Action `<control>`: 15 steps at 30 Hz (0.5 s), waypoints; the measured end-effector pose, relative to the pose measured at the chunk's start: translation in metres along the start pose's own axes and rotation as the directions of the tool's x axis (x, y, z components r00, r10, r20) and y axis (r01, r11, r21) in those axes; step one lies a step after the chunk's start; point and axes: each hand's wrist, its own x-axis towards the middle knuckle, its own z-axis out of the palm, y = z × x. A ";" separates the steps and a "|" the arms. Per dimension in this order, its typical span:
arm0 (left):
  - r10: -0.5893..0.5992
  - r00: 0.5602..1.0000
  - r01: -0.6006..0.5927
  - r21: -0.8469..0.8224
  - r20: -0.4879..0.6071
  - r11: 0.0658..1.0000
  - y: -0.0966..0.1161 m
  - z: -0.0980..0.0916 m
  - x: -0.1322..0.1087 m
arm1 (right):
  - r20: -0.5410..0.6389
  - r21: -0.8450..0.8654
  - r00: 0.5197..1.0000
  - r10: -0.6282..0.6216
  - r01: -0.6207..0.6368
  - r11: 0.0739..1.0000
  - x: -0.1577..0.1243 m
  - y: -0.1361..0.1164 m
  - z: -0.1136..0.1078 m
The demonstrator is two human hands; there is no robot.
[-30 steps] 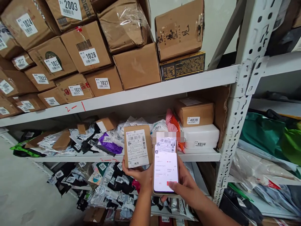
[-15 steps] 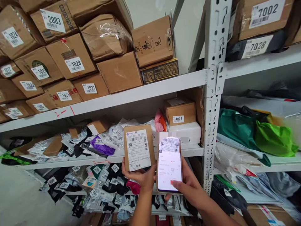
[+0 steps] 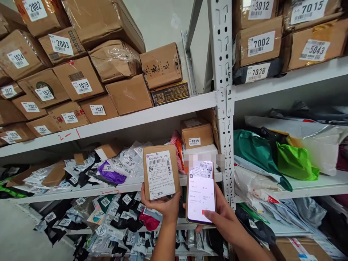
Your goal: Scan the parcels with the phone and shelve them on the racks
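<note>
My left hand [image 3: 164, 206] grips a small cardboard box [image 3: 175, 170] from below, its fingers wrapped round the lower edges. A white shipping label [image 3: 161, 174] with barcodes covers most of the side facing me. Beside it, my right hand [image 3: 224, 214] holds a smartphone [image 3: 201, 195] upright, the thumb on a red button low on the lit screen. The phone's upper screen shows a label image, with a white form below it. Box and phone are close together but apart. The right fingers are mostly hidden behind the phone.
White metal shelving fills the view, with an upright post [image 3: 224, 90] right of centre. Numbered cartons [image 3: 81, 78] are stacked on the upper left shelf [image 3: 130, 117]. Below lie many small labelled parcels, among them a purple bag [image 3: 111, 173]. Green bags [image 3: 296, 159] lie on the right shelf.
The view has swung to the right, so more of the right-hand shelves shows. The phone sits slightly further right of the box. Both hands keep their hold, thumb still at the red button.
</note>
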 end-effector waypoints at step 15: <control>0.091 0.996 -0.090 -0.066 0.004 0.994 0.030 0.019 -0.013 | -0.050 -0.028 0.998 -0.048 0.047 0.999 -0.021 -0.022 -0.014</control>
